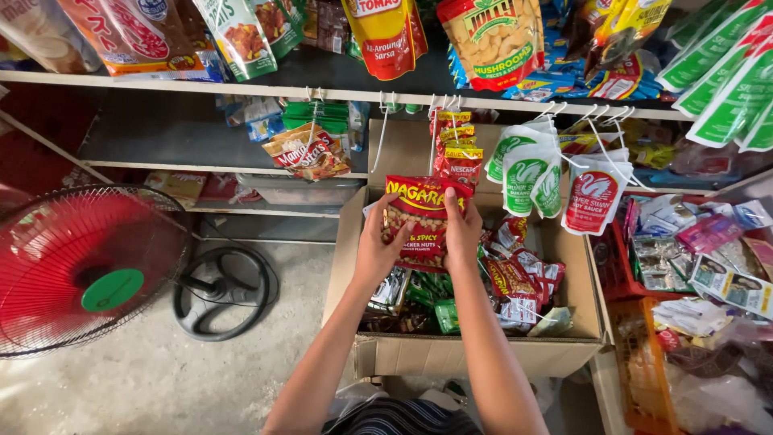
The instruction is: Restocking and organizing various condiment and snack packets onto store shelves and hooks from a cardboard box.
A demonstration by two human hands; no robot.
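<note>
two hands are up in front of me, and both hold one red snack bag (420, 221). going from the left, i first see a red fan (76, 270) lying on the grey floor (161, 379). its round black base (225, 292) sits just beside it, with a cord curled on it. above the fan is a long shelf (201, 84), and snack packs (129, 36) lean on top of it. more small packs (310, 149) hang from hooks under the shelf.

next comes my left hand (377, 250). its fingers wrap the left edge of the snack bag, and the thumb lies on the front. my right hand (461, 234) grips the right edge the same way. so both hands are closed on the bag, and it is held upright between them. the bag is in the air over a brown box (475, 354). the box is open and is full of small packs (515, 282), red ones and green ones.

behind the bag, red and yellow strips (455, 149) hang from a hook. to the right of them hang white pouches (531, 173), some with green marks and one with a red mark. at the far right are orange and red crates (636, 354) full of little packets. green and white bags (725, 72) hang at the top right corner.
</note>
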